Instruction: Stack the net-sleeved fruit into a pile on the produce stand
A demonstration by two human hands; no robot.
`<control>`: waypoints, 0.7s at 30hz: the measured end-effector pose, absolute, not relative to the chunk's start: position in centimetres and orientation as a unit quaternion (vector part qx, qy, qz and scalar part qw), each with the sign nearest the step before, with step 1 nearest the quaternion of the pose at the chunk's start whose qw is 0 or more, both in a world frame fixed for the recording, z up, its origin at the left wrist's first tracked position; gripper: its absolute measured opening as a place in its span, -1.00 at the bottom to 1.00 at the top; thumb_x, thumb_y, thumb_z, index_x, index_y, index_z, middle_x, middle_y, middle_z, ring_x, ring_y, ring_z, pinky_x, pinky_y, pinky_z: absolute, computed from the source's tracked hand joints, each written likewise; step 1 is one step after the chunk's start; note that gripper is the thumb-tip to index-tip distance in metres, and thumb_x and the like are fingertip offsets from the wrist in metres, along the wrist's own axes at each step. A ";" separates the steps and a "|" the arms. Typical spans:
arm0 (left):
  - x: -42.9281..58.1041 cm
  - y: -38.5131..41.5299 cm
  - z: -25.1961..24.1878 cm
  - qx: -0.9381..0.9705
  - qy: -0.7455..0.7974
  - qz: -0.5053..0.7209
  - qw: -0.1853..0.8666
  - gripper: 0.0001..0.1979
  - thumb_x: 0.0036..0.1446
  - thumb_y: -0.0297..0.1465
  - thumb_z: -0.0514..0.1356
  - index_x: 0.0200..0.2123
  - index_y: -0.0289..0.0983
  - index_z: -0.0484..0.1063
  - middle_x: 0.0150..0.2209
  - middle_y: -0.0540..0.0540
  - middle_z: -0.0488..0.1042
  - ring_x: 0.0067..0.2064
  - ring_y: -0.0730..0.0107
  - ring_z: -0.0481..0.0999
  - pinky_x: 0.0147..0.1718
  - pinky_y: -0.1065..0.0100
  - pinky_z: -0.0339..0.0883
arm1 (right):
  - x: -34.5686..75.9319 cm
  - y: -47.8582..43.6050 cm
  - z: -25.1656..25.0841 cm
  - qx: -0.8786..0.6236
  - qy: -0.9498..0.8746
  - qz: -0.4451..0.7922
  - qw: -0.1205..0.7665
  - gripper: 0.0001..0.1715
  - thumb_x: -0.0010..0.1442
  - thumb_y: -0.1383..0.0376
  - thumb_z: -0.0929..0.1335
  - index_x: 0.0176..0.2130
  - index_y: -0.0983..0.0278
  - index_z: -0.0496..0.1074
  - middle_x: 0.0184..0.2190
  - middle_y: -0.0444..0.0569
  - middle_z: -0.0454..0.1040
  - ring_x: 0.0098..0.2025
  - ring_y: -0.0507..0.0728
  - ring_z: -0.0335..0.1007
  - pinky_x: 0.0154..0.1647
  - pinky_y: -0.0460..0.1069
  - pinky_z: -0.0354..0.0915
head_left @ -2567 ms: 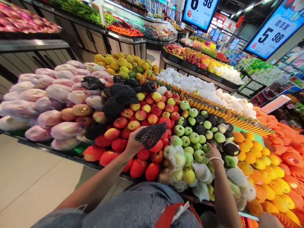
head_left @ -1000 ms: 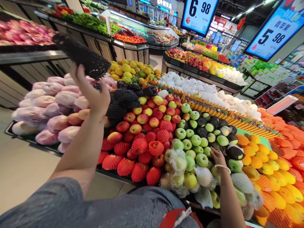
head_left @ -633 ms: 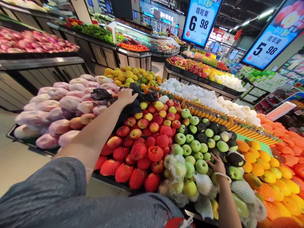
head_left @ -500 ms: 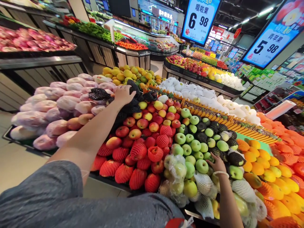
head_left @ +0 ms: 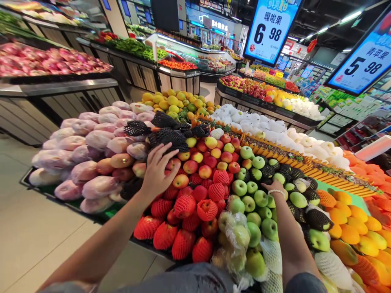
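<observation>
Left hand (head_left: 157,173) wide over red apples (head_left: 190,167), right hand (head_left: 273,187) among green apples (head_left: 239,187), its grip unclear from here.

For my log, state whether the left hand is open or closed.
Open: the left hand shows its fingers spread, with gaps between.

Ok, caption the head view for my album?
Open left hand near round red-yellow apples, right hand over round green apples.
</observation>
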State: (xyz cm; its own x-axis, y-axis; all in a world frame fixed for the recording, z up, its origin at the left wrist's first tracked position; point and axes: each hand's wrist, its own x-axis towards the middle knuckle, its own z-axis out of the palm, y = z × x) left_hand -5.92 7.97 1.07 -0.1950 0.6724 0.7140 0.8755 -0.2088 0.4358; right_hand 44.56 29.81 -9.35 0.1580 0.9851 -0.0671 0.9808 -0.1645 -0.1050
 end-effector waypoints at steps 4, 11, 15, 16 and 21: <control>-5.5 4.5 -2.1 -0.608 -0.639 -0.460 0.095 -0.66 0.42 -0.24 0.16 0.16 -0.19 0.50 0.32 -0.24 0.42 0.39 -0.10 0.34 0.43 -0.21 0.17 | 42.3 31.0 -10.0 -0.799 -0.597 0.065 -0.037 -0.17 0.07 -0.01 0.57 0.13 0.49 0.48 0.05 0.55 0.54 0.19 0.55 0.49 0.13 0.33 0.41; -4.3 3.4 -4.8 -0.608 -0.639 -0.465 0.077 -0.72 0.46 -0.27 0.16 0.12 -0.23 0.51 0.29 -0.24 0.45 0.35 -0.07 0.38 0.40 -0.18 0.25 | 43.7 29.0 -7.1 -0.752 -0.652 0.085 -0.051 -0.08 0.02 0.07 0.61 0.23 0.35 0.36 0.17 0.32 0.53 0.23 0.41 0.49 0.27 0.19 0.37; -1.2 3.7 -4.0 -0.616 -0.607 -0.502 0.023 -0.75 0.46 -0.30 0.18 0.11 -0.20 0.53 0.29 -0.20 0.45 0.36 0.00 0.38 0.40 -0.14 0.25 | 44.5 24.8 -4.1 -0.720 -0.654 0.088 0.216 0.03 -0.08 0.03 0.63 0.25 0.29 0.32 0.20 0.26 0.51 0.24 0.41 0.46 0.31 0.26 0.35; 0.1 3.9 -3.6 -0.621 -0.594 -0.511 -0.007 -0.75 0.46 -0.31 0.18 0.11 -0.19 0.53 0.29 -0.19 0.45 0.35 0.03 0.39 0.41 -0.13 0.25 | 44.3 23.3 -3.6 -0.699 -0.635 0.120 0.305 0.05 -0.12 0.00 0.64 0.23 0.27 0.33 0.18 0.23 0.53 0.21 0.39 0.48 0.30 0.28 0.36; 9.0 4.4 -2.0 -0.663 -0.455 -0.516 -0.294 -0.70 0.49 -0.30 0.16 0.20 -0.19 0.50 0.27 -0.22 0.48 0.31 0.12 0.48 0.33 0.03 0.41 | 41.4 14.8 -3.6 -0.507 -0.504 0.445 0.540 -0.11 -0.13 -0.05 0.67 0.11 0.15 0.46 -0.02 0.01 0.63 -0.06 0.22 0.58 0.02 0.17 0.53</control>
State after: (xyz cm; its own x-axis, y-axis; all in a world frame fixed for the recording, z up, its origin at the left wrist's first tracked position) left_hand 9.00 4.44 -2.04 0.0524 0.9074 0.4170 0.3005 -0.4126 0.8599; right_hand 41.44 14.84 -3.58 0.0972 0.9909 0.0930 0.0309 0.0904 -0.9954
